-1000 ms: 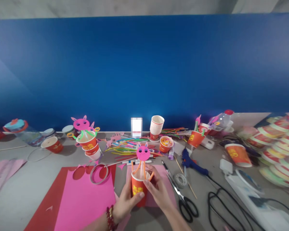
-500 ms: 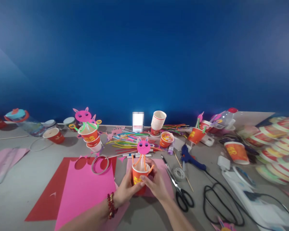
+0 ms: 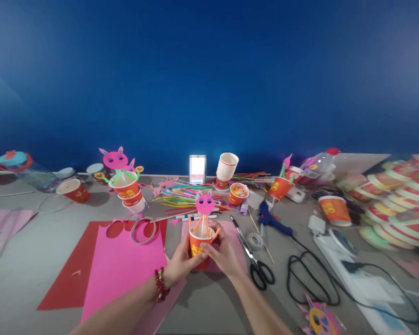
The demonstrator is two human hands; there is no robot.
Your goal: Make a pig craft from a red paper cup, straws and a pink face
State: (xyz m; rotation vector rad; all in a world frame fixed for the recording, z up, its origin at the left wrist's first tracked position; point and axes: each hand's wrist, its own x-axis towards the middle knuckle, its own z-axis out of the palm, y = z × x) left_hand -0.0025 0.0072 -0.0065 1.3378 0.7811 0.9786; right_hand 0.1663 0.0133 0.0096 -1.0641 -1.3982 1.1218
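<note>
Between my hands stands a red paper cup (image 3: 197, 243) with yellow lettering. My left hand (image 3: 181, 261) wraps its left side, and my right hand (image 3: 224, 253) holds its right side, thumb across the front. Out of the cup rises a pink paper animal face (image 3: 205, 204) with ears and dark eyes, on a pale stick. Orange pipe cleaners (image 3: 194, 224) bend out over the rim. Under the cup and hands lies a light pink sheet (image 3: 235, 242). The cup's back and base are partly hidden by my fingers.
Bright pink paper (image 3: 125, 265) overlaps red paper (image 3: 68, 274) on the left, with a tape roll (image 3: 143, 231) on top. On the right lie scissors (image 3: 260, 272), a blue glue gun (image 3: 270, 218) with its cord, and a power strip (image 3: 356, 284). Pipe cleaners (image 3: 181, 197) and stacked cups (image 3: 227, 166) are behind.
The view has shifted slightly, so the table items sit a little higher and further left. More of a pink and yellow paper face shows at bottom right. Both hands keep the cup.
</note>
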